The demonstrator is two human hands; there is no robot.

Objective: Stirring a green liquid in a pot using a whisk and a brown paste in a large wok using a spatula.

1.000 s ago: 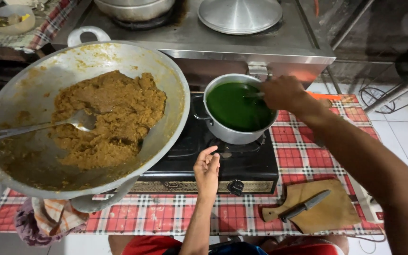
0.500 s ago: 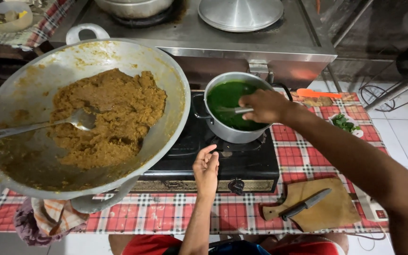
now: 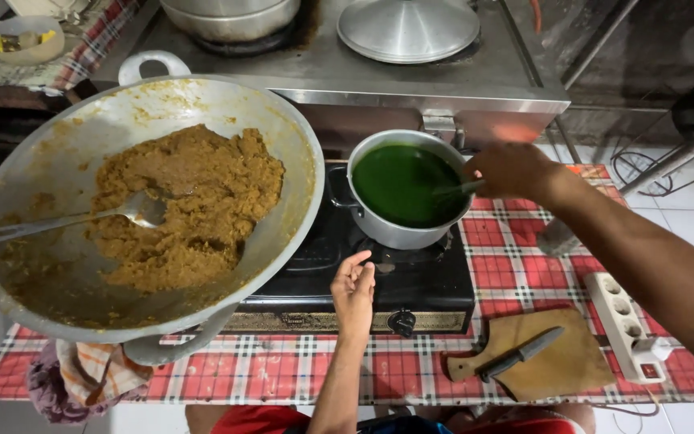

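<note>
A small metal pot (image 3: 399,233) full of dark green liquid (image 3: 403,181) stands on the right burner of a black two-burner stove (image 3: 411,281). My right hand (image 3: 512,170) is over the pot's right rim, closed on a spoon (image 3: 453,190) whose end dips into the green liquid. My left hand (image 3: 353,291) hovers over the stove's front, palm down, fingers loosely curled and holding nothing. A big metal wok (image 3: 283,145) on the left burner holds a mound of brown paste (image 3: 186,205) with a ladle (image 3: 134,209) resting in it.
A wooden cutting board (image 3: 564,366) with a knife (image 3: 520,354) lies on the red checked cloth (image 3: 411,374) at right, beside a white power strip (image 3: 628,325). Behind stands a steel stove with a lid (image 3: 408,28) and a pot (image 3: 230,16). A cloth (image 3: 82,378) hangs at front left.
My right hand moved around over the pot, from its far right to the middle and back to the right rim, with the spoon in the liquid. My left hand stayed nearly still.
</note>
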